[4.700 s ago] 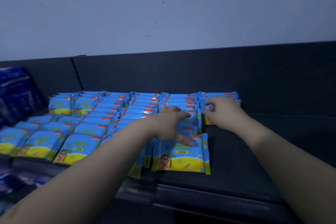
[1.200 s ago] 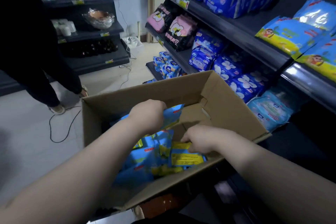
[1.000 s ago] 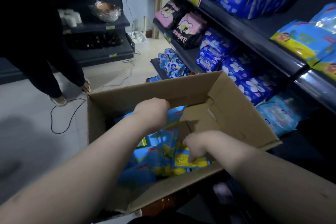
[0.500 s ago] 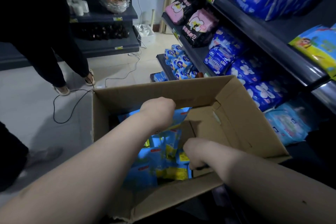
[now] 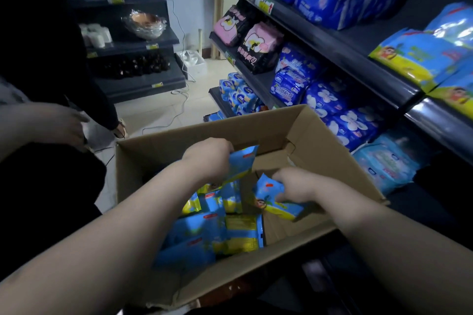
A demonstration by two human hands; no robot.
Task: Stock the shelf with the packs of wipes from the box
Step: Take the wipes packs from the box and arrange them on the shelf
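An open cardboard box (image 5: 320, 146) sits low in front of me with several blue and yellow packs of wipes (image 5: 204, 235) lying in it. My left hand (image 5: 208, 158) grips one pack of wipes (image 5: 242, 163) lifted above the pile. My right hand (image 5: 294, 184) holds another pack (image 5: 271, 199) just over the box's right side. On the dark shelf (image 5: 399, 89) at the right, more of the same packs (image 5: 419, 54) lie in rows.
Lower shelves at the right hold blue packets (image 5: 327, 94) and pink-black bags (image 5: 256, 43). Another person's hand (image 5: 69, 125) reaches in at the left, and legs stand by a dark rack (image 5: 138, 43). Cables trail on the pale floor (image 5: 163, 112).
I turned from the shelf down to the box. Both hands dug among the packs, and each has now lifted one up. Another person's hand has come in at the left.
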